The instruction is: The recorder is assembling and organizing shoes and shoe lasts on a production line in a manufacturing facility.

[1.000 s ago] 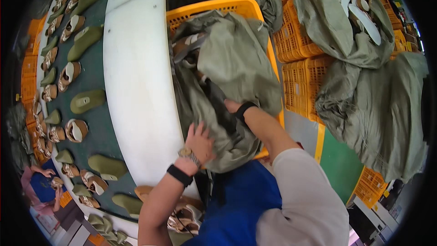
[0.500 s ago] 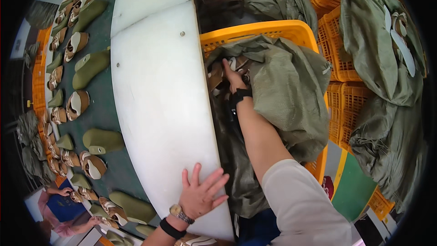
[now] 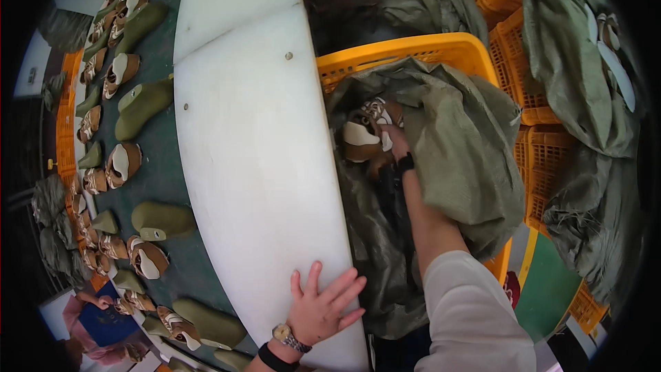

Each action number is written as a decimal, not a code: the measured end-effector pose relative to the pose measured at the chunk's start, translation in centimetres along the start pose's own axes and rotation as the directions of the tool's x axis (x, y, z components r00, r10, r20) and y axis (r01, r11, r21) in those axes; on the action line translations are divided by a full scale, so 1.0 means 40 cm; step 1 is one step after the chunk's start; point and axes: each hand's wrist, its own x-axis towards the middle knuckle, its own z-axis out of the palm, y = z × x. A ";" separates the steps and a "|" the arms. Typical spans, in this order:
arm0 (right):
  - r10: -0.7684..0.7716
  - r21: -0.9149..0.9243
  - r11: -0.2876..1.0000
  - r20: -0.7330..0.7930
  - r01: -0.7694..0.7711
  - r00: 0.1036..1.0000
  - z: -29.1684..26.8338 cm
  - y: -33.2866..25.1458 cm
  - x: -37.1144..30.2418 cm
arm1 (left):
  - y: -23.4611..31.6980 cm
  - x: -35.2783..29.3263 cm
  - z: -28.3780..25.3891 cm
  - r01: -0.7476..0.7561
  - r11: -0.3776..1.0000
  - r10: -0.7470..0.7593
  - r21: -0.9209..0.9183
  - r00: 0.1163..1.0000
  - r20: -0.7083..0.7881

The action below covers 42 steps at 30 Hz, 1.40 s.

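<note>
My left hand (image 3: pixel 325 306) lies with fingers spread on the white tabletop (image 3: pixel 261 165), close to its right edge, holding nothing. My right hand (image 3: pixel 396 142) reaches into a dark green woven sack (image 3: pixel 461 145) that lines a yellow-orange crate (image 3: pixel 406 43). Its fingers are partly hidden behind a brown and white shoe upper (image 3: pixel 361 139), and they appear closed on it. Another laced brown and white upper (image 3: pixel 380 111) shows just beyond, inside the sack's mouth. Folds of the sack cover whatever lies deeper.
Left of the tabletop, a dark green belt (image 3: pixel 162 165) carries several olive shoe lasts (image 3: pixel 162 220) and brown shoe uppers (image 3: pixel 124 164). Stacked orange crates (image 3: pixel 544 165) with draped sacks stand at the right. Another person (image 3: pixel 89 324) works beyond the belt at lower left.
My right hand has moved slightly toward me and right in the sack, and a shoe upper now shows more fully beside it. My left hand stays spread on the tabletop; the whole view has shifted slightly.
</note>
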 end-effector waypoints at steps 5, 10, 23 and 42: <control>-0.183 0.100 0.981 0.205 0.165 0.962 -0.291 -0.139 -0.196 | 0.012 -0.004 -0.018 -0.014 0.999 0.012 -0.036 0.999 -0.041; -0.011 -0.099 0.993 0.510 0.071 0.860 -0.359 -0.450 -0.693 | 0.072 -0.040 -0.017 0.062 0.998 -0.060 0.008 0.988 -0.140; -0.008 -0.005 1.000 0.788 0.020 0.615 -0.324 -0.765 -1.203 | 0.212 -0.069 -0.141 -0.380 0.480 -0.182 -0.791 0.839 -0.513; -0.011 -0.092 0.718 0.990 0.689 0.143 0.113 -0.353 -1.249 | 0.398 -0.686 0.100 -0.008 0.287 -0.674 -0.958 0.709 -0.208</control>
